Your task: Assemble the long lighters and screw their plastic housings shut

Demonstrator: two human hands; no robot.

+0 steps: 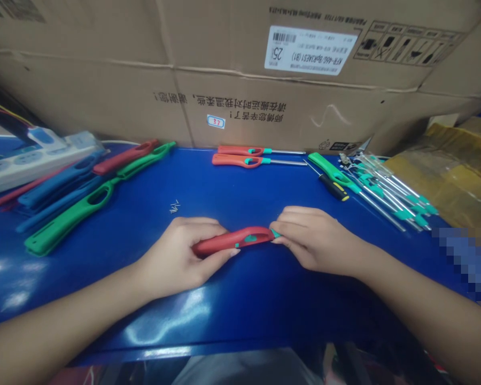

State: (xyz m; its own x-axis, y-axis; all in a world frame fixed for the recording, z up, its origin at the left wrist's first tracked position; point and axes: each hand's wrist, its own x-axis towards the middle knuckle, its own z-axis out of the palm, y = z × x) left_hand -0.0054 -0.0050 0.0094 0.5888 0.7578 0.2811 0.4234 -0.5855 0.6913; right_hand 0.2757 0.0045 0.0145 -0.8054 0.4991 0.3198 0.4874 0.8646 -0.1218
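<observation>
My left hand (180,251) is wrapped round the rear end of a red lighter body (232,239) with a teal trigger, lying just above the blue table (232,299). My right hand (312,240) is closed on the front end of the same lighter, fingers pinched at its teal tip. Both hands rest near the table's middle. Whether a metal tube is in the right hand is hidden.
Red, blue and green lighter shells (84,198) lie at the left beside a white power strip (28,160). Two red assembled lighters (248,156) lie at the back. Metal tubes with teal ends (388,192), a screwdriver (334,188) and small screws (175,206) lie nearby. Cardboard boxes (240,69) wall the back.
</observation>
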